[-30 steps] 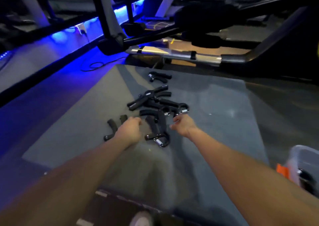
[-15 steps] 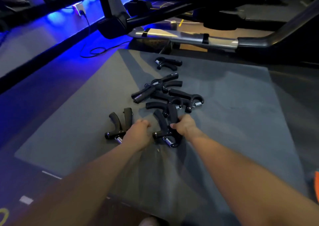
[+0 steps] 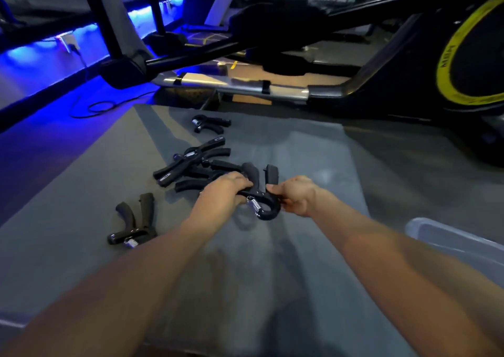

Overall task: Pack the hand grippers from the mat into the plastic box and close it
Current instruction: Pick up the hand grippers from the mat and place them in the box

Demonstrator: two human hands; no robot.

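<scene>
Head view: at the centre of the frame the left hand (image 3: 221, 193) and the right hand (image 3: 296, 194) are both closed on one hand gripper (image 3: 261, 193), lifted just off the grey mat (image 3: 313, 160). A pile of grippers (image 3: 196, 167) lies just above the hands, a lone one (image 3: 210, 123) further up, another pair (image 3: 135, 221) at lower left. The plastic box (image 3: 458, 240) shows at the right edge, lid off, contents hidden. Judging by this, most of the packing remains, and the closing too.
</scene>
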